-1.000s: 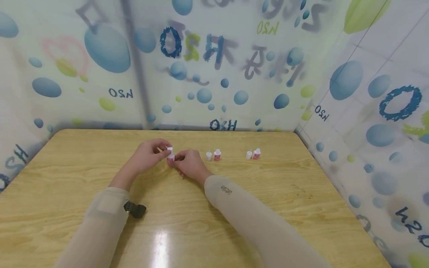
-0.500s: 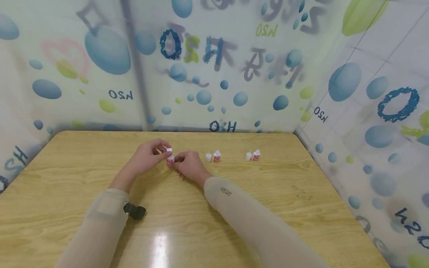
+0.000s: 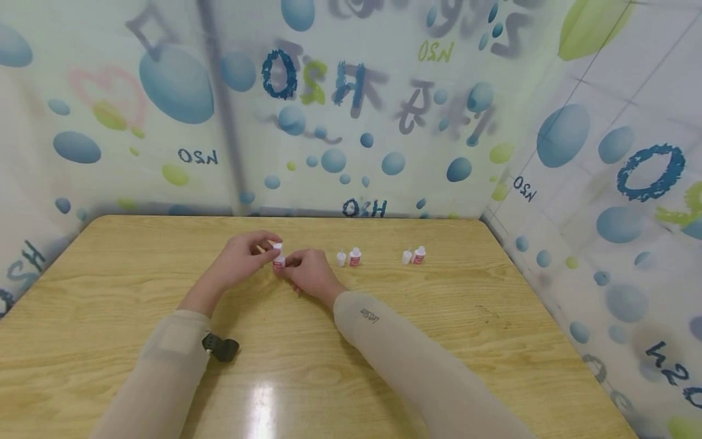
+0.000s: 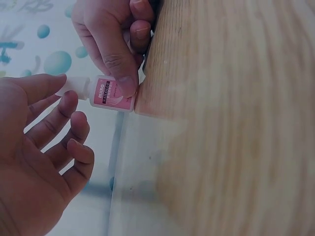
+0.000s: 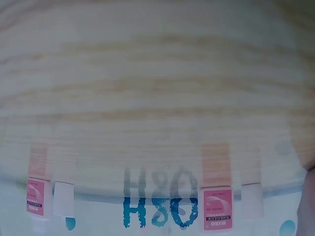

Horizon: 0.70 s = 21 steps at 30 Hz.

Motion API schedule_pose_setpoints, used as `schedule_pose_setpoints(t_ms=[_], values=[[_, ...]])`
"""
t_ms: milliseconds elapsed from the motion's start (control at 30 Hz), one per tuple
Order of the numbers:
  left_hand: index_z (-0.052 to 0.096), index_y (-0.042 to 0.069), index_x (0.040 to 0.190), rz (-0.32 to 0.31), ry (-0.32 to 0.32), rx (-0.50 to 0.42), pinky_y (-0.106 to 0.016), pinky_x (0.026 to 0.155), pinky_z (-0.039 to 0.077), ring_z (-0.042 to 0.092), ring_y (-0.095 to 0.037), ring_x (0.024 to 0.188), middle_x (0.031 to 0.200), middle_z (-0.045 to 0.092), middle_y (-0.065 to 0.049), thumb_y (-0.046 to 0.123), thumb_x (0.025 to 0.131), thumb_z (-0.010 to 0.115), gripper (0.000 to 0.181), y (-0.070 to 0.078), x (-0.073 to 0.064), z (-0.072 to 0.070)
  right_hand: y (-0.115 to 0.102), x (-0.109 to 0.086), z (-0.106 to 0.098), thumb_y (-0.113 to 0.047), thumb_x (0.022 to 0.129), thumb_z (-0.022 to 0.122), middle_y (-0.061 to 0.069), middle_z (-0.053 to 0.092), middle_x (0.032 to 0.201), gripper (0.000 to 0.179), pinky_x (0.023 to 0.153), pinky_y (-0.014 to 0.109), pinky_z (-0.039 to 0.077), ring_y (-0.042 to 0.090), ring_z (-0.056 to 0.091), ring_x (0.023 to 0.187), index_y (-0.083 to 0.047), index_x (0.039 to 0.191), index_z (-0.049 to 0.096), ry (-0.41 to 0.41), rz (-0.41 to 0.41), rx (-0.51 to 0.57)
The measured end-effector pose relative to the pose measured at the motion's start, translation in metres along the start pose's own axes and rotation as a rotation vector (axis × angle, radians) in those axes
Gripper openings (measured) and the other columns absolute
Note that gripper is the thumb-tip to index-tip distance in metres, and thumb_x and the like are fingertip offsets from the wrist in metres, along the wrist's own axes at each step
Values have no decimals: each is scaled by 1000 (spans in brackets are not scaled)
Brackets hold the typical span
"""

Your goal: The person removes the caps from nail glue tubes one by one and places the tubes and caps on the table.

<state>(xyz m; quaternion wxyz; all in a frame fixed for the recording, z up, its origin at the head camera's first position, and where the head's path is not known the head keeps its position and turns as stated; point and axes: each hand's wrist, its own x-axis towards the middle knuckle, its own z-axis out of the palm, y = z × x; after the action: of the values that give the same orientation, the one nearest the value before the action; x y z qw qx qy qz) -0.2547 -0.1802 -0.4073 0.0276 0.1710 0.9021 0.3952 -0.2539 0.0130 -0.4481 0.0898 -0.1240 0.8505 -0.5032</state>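
Note:
A small nail glue bottle (image 4: 106,93) with a pink label stands on the table near its back edge. My left hand (image 3: 244,256) pinches its white cap (image 4: 76,87) between thumb and index finger, the other fingers loosely curled in the left wrist view. From the other side, my right hand (image 3: 315,271) holds the bottle's body low down, its thumb over part of the label. In the right wrist view only a sliver of the right hand (image 5: 306,204) shows at the right edge; the held bottle is out of that picture.
To the right, a second nail glue bottle (image 3: 355,258) stands uncapped beside its white cap (image 3: 341,259). Farther right is a third bottle (image 3: 419,256), with another white cap (image 3: 406,256) next to it. A patterned wall covering (image 3: 329,164) rises behind the wooden table (image 3: 466,347).
The head view has tilted slightly upward. Both hands keep their hold on the cap and the bottle, with hardly any visible movement.

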Motion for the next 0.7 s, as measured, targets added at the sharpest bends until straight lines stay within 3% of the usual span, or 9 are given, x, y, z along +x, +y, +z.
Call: schedule_pose_setpoints(t_ms=[700], values=[[66, 7, 138, -25, 1, -36, -33, 72, 52, 65, -26, 91, 118, 72, -19, 28, 108, 64, 37, -2, 1, 1, 2, 1, 2, -27, 99, 78, -2, 61, 55, 15, 52, 24, 49, 11, 55, 47, -14, 93, 81, 16, -18, -24]])
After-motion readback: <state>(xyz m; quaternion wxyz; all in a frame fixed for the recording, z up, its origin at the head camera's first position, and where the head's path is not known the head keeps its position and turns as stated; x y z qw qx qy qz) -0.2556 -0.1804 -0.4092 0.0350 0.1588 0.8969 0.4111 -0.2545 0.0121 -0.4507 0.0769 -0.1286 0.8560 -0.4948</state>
